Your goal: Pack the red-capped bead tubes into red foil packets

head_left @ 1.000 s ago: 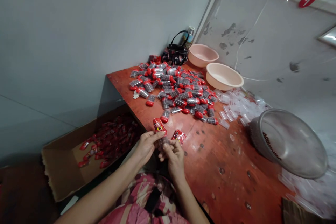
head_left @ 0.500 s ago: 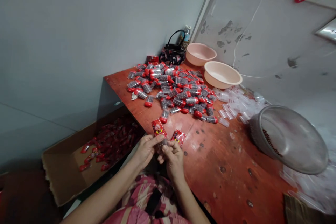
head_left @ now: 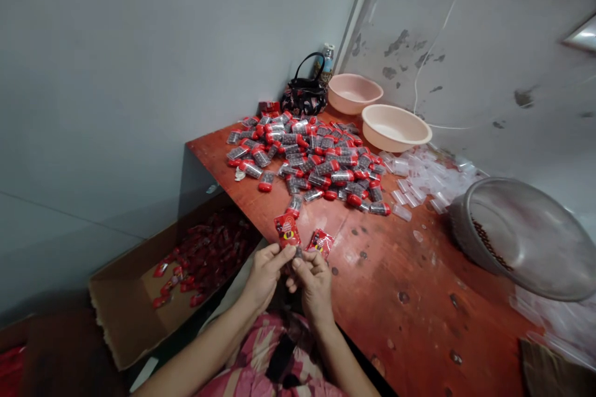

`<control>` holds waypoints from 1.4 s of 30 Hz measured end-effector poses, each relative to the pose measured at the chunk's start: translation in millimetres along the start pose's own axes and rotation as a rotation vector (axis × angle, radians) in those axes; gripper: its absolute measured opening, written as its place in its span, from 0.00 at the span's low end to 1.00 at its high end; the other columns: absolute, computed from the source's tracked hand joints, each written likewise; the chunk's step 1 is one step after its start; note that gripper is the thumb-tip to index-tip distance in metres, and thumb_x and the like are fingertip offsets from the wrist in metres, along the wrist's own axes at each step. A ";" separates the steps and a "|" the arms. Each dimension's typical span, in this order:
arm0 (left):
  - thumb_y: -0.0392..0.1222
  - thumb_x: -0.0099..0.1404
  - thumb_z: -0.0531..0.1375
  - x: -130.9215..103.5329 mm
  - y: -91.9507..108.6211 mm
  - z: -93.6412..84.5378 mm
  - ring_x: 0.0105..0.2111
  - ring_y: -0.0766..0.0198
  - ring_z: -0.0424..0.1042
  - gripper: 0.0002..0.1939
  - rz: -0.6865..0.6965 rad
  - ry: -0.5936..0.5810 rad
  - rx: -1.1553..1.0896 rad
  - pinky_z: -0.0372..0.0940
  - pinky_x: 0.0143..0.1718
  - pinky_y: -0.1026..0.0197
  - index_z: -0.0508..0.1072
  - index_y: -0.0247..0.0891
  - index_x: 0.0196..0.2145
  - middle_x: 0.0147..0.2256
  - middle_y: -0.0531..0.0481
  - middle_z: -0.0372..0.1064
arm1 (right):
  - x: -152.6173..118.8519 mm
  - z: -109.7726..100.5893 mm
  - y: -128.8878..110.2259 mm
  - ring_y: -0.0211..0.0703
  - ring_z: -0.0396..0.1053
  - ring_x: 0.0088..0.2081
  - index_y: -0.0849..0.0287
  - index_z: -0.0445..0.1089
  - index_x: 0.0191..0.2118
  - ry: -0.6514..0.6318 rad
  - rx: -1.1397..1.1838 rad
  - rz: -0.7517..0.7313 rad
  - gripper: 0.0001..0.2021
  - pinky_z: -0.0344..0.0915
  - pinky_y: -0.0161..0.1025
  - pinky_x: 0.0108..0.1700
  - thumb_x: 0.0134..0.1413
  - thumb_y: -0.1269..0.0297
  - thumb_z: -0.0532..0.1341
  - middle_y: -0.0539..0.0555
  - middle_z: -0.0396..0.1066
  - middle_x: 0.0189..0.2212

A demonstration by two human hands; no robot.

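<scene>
Over the table's near edge, my left hand point(head_left: 264, 274) is closed, thumb and fingers pinching a small red printed packet point(head_left: 288, 229). My right hand point(head_left: 315, 285) meets it from the other side, its thumb and fingertips pressed on the packet's dark lower end, which the fingers mostly hide. Just beyond my right fingers, a second red packet point(head_left: 321, 240) lies on the table. Ahead is a heap of clear tubes with red caps point(head_left: 326, 167), full of dark little balls. One such tube point(head_left: 294, 205) lies right behind the held packet.
On the red table point(head_left: 395, 335) stand a pink basin point(head_left: 354, 93), a cream basin point(head_left: 395, 127) and a large grey basin point(head_left: 526, 229) with small brown balls. Clear empty tubes point(head_left: 421, 177) lie between. A handbag point(head_left: 303, 96) sits by the wall. Below left is a cardboard box point(head_left: 125, 316) of red packets.
The view has shifted slightly. Both hands keep their pinch on the packet, their fingertips close together as before. The heap and basins stay in place.
</scene>
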State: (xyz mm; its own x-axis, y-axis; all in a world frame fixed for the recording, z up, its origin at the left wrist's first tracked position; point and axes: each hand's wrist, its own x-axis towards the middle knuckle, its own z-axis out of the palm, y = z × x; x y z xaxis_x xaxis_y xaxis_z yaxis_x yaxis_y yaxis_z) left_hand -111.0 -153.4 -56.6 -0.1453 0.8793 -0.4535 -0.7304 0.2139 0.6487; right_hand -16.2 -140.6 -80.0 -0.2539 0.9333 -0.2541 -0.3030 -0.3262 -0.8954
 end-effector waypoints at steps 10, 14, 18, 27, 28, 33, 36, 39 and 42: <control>0.46 0.49 0.65 0.3 0.6 -1.1 0.12 0.70 0.60 0.18 0.015 0.025 0.017 0.54 0.09 0.68 0.73 0.29 0.34 0.20 0.50 0.68 | -2.8 5.0 2.2 0.30 0.61 0.13 0.60 0.62 0.31 -0.019 -0.015 -0.001 0.13 0.60 0.27 0.16 0.45 0.58 0.64 0.44 0.66 0.16; 0.49 0.52 0.62 -2.6 0.7 -0.6 0.12 0.69 0.60 0.20 0.007 0.007 -0.005 0.55 0.10 0.66 0.73 0.29 0.36 0.20 0.49 0.69 | -2.2 3.8 2.1 0.31 0.62 0.13 0.60 0.60 0.32 -0.041 0.012 0.034 0.14 0.59 0.27 0.15 0.45 0.58 0.64 0.45 0.67 0.17; 0.49 0.54 0.61 -3.3 2.1 -1.0 0.16 0.67 0.65 0.18 0.039 0.022 -0.045 0.57 0.13 0.66 0.74 0.30 0.35 0.23 0.46 0.71 | -4.1 3.5 2.6 0.31 0.62 0.14 0.59 0.60 0.32 -0.023 -0.042 0.002 0.12 0.59 0.27 0.16 0.47 0.59 0.63 0.44 0.67 0.17; 0.47 0.52 0.62 -4.3 -5.3 -0.3 0.12 0.70 0.59 0.15 0.044 0.085 0.009 0.53 0.09 0.66 0.73 0.32 0.31 0.19 0.52 0.67 | -6.7 6.5 3.9 0.30 0.59 0.12 0.59 0.59 0.30 0.011 -0.009 0.063 0.12 0.56 0.27 0.15 0.47 0.59 0.62 0.43 0.65 0.14; 0.47 0.52 0.62 -4.1 -5.0 -1.2 0.12 0.70 0.59 0.14 0.042 0.085 0.001 0.54 0.10 0.66 0.73 0.32 0.31 0.19 0.53 0.67 | -6.9 5.9 4.7 0.30 0.59 0.12 0.59 0.59 0.30 0.009 -0.021 0.060 0.12 0.56 0.27 0.15 0.47 0.59 0.62 0.43 0.65 0.15; 0.42 0.49 0.65 -2.4 -3.8 -4.7 0.18 0.69 0.64 0.10 0.082 0.129 -0.060 0.59 0.20 0.67 0.73 0.32 0.27 0.21 0.53 0.68 | -9.3 1.7 8.6 0.31 0.61 0.18 0.59 0.62 0.31 0.033 -0.258 -0.127 0.10 0.61 0.29 0.19 0.47 0.61 0.62 0.47 0.66 0.22; 0.44 0.50 0.64 -4.1 -7.7 -5.2 0.16 0.70 0.62 0.13 0.058 0.107 -0.054 0.56 0.17 0.67 0.73 0.31 0.30 0.20 0.52 0.67 | -9.2 2.5 8.0 0.31 0.61 0.17 0.59 0.61 0.31 0.021 -0.212 -0.109 0.10 0.60 0.28 0.18 0.48 0.61 0.62 0.45 0.65 0.20; 0.46 0.53 0.62 -7.6 -13.7 -6.3 0.13 0.72 0.57 0.13 0.040 0.055 -0.039 0.52 0.12 0.68 0.72 0.31 0.28 0.16 0.55 0.61 | -7.6 6.2 5.0 0.29 0.59 0.13 0.59 0.59 0.31 0.006 -0.043 -0.006 0.11 0.57 0.27 0.15 0.48 0.60 0.62 0.43 0.64 0.15; 0.45 0.53 0.62 -9.7 -16.4 -8.5 0.14 0.73 0.56 0.12 0.045 0.020 -0.022 0.54 0.13 0.68 0.70 0.31 0.23 0.16 0.56 0.59 | -6.3 8.8 2.5 0.29 0.59 0.12 0.60 0.59 0.31 0.026 0.029 0.029 0.12 0.55 0.26 0.14 0.47 0.60 0.63 0.43 0.64 0.15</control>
State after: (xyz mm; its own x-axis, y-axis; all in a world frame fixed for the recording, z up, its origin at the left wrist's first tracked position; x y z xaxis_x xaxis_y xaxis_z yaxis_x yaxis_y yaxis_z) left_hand -103.3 -169.0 -68.1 -0.1916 0.8789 -0.4367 -0.7376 0.1646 0.6549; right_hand -23.5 -148.6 -77.3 -0.2388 0.9269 -0.2894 -0.3229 -0.3569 -0.8766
